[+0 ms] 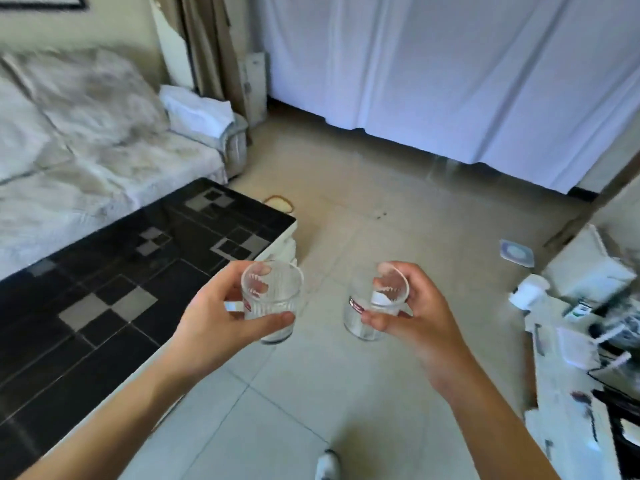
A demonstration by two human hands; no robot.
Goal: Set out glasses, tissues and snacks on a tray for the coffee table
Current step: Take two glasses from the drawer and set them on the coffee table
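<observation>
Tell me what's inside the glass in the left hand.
The glass gripped by the left hand looks empty: only fingers show through its ribbed wall. Its bottom is partly covered by the thumb.

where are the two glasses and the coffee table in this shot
left glass [273, 303], head view, on its ribbed side wall
right glass [363, 320], head view, on its lower side wall
coffee table [114, 271], head view, on its black tiled top
</observation>
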